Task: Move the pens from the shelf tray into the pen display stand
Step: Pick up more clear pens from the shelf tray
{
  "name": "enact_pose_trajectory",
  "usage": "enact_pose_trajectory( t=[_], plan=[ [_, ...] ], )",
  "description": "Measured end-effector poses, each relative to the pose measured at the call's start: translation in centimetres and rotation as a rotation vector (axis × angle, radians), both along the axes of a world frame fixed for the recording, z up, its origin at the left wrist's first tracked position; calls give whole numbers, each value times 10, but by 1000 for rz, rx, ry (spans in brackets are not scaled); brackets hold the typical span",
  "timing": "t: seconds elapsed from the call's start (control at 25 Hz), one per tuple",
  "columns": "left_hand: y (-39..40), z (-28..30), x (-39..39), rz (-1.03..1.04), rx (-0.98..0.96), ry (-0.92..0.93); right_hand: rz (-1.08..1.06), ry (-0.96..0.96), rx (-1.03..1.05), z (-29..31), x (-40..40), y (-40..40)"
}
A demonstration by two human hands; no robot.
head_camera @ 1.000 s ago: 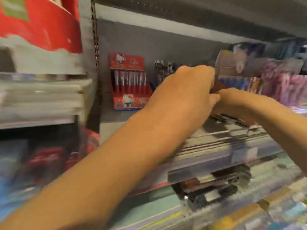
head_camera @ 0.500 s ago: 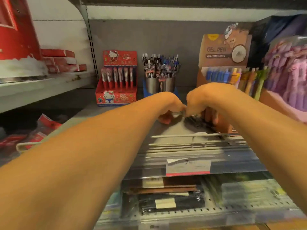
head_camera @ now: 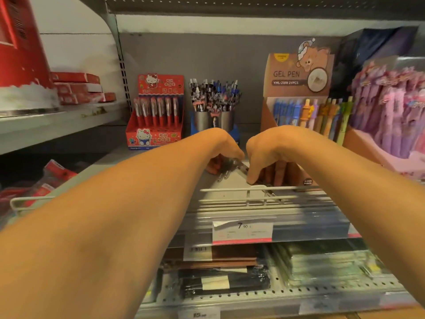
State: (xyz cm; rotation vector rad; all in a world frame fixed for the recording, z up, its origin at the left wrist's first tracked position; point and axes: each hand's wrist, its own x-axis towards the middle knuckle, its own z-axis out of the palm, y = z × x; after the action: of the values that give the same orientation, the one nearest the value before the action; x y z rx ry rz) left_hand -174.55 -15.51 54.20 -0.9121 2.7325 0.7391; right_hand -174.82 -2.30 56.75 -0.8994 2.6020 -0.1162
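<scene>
Far left we see a lower shelf [head_camera: 69,120] bearing stacked red boxes [head_camera: 78,88]. On the main shelf [head_camera: 128,157], a red cartoon-cat display box [head_camera: 156,116] holds a row of red-barrelled pens standing upright in its slots. Just beside it stand two metal cups [head_camera: 213,120] on a blue base, both crammed with dark and blue pens, tips up. In front of these our left hand [head_camera: 220,146] curls its grip round a small bundle of dark pens [head_camera: 226,171], whose ends stick out below the fingers, low over the shelf surface. Close by, our right hand [head_camera: 266,153] points its fingers down, thumb tip touching another dark pen [head_camera: 269,191] that lies behind the white wire rail [head_camera: 255,195]; we cannot tell whether that grip pinches it or only presses. Behind the right hand rises the brown gel pen display stand [head_camera: 299,74], with blue, orange and green pens upright in its tiers. Far right, a pink box [head_camera: 372,148] carries purple and pink pens.
</scene>
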Motion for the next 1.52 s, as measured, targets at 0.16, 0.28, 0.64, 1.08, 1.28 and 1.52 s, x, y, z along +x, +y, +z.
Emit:
enact_pose_trajectory(
  t=[0.16,0.28,0.64,1.08,1.28,1.52],
  plan=[
    [-11,-2,-1,9,-9,-38,53,154,153,4,3,1],
    [-16,0,3,-83,-197,-133,93,311,253,-4,5,-8],
    [-18,-2,13,-208,-399,9,104,367,168,-29,-14,-25],
    [-3,30,27,75,881,1070,13,286,-1057,-17,-12,-16],
    [-17,27,56,114,929,1120,235,179,-1075,-22,-6,-20],
    [-33,23,99,216,732,1307,202,303,-1164,-19,-7,-22]
  ],
)
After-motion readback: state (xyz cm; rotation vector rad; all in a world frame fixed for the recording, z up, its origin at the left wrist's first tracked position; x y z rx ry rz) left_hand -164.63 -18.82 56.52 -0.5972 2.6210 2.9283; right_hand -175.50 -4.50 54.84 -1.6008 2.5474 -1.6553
